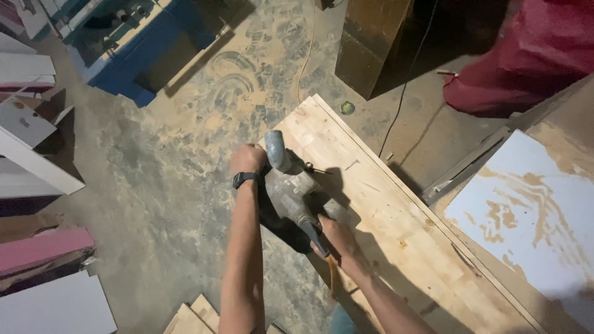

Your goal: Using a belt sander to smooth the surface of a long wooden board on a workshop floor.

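Observation:
A grey, dusty power sander [292, 188] rests near the left edge of a long pale wooden board [396, 222] that runs diagonally across the floor. My left hand [247, 158], with a black watch on the wrist, grips the tool's front knob. My right hand [334, 234] is closed around its rear handle. The sander's underside is hidden against the board.
The concrete floor [154, 173] is covered in sawdust. A white panel streaked with sawdust [526, 216] lies at the right. White and pink boards [37, 247] lean at the left. A blue frame [133, 68], a dark cabinet [368, 43], a red cloth [532, 49] and a thin cord [405, 86] lie beyond.

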